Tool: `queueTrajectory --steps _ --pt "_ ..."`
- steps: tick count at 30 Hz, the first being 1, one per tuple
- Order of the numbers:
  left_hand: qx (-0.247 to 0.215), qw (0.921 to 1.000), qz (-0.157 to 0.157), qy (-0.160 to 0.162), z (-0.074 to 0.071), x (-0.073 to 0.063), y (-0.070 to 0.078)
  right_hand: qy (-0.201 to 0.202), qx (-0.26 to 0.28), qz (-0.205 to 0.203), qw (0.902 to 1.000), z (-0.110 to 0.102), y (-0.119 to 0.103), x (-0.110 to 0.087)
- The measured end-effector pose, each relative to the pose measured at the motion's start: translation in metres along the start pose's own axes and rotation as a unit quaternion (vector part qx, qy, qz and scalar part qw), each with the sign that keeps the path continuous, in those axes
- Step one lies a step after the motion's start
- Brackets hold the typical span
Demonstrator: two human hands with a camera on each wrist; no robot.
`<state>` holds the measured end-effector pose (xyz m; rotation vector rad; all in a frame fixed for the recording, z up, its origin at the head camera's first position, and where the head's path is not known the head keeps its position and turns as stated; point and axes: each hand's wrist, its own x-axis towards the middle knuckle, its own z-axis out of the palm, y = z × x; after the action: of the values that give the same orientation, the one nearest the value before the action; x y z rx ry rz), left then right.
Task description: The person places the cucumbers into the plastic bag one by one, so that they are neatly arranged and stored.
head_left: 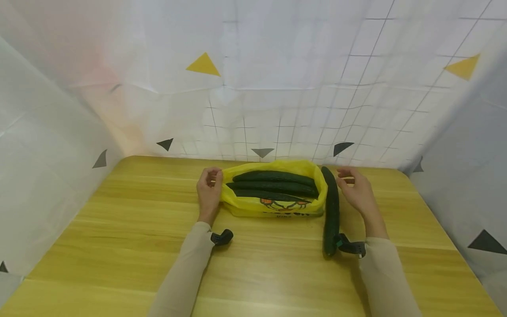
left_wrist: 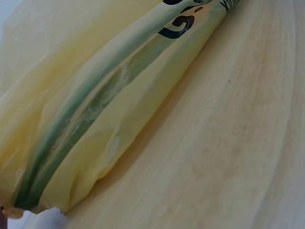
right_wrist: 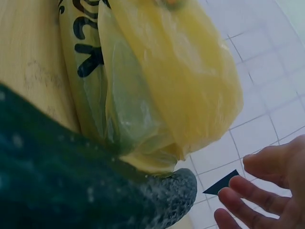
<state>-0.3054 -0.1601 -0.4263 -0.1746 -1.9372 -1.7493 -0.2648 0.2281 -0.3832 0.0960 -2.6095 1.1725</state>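
Observation:
A yellow plastic bag (head_left: 242, 208) with printed lettering lies on its side on the table, its mouth spread wide. Inside it, three dark green cucumbers (head_left: 273, 177) lie side by side. My left hand (head_left: 209, 190) pinches the bag's left edge; in the left wrist view its fingers are almost wholly out of frame. Another cucumber (head_left: 332, 211) lies lengthwise just right of the bag, pointing away from me. Beside its far end is my right hand (head_left: 357, 190), fingers loosely bent and holding nothing. The right wrist view shows a gap between those fingers (right_wrist: 252, 193) and the cucumber tip (right_wrist: 178, 188).
The wooden table (head_left: 119, 229) ends at a white sheet wall (head_left: 293, 119) close behind the bag, with grid lines and triangles on it. More white sheeting rises along both sides. Dark straps with small devices sit on the left wrist (head_left: 222, 237) and right wrist (head_left: 352, 246).

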Motion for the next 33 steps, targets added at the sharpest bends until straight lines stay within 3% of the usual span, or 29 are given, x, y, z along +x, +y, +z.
queueTrajectory --steps 4,6,11,13,22,33 --pt "0.001 1.0000 -0.002 -0.002 0.000 0.000 0.000 -0.036 -0.008 0.030 0.9989 -0.002 0.005 -0.001" --pt "0.002 1.0000 -0.004 -0.002 0.000 0.000 0.000 -0.072 -0.014 0.050 0.9960 -0.003 0.007 -0.001" --pt "0.002 1.0000 0.000 0.000 0.000 0.000 0.001 -0.179 -0.039 0.088 0.9791 -0.002 0.011 -0.001" --pt "0.001 1.0000 0.000 0.000 0.000 0.000 0.001 -0.202 -0.048 0.091 0.9740 -0.001 0.013 -0.001" --pt "0.001 1.0000 -0.007 -0.006 0.000 0.000 0.001 -0.233 -0.072 0.092 0.9654 0.004 0.017 -0.001" --pt "0.005 0.9999 -0.010 -0.007 0.000 0.001 -0.001 -0.231 -0.090 0.077 0.9656 0.006 0.013 0.000"
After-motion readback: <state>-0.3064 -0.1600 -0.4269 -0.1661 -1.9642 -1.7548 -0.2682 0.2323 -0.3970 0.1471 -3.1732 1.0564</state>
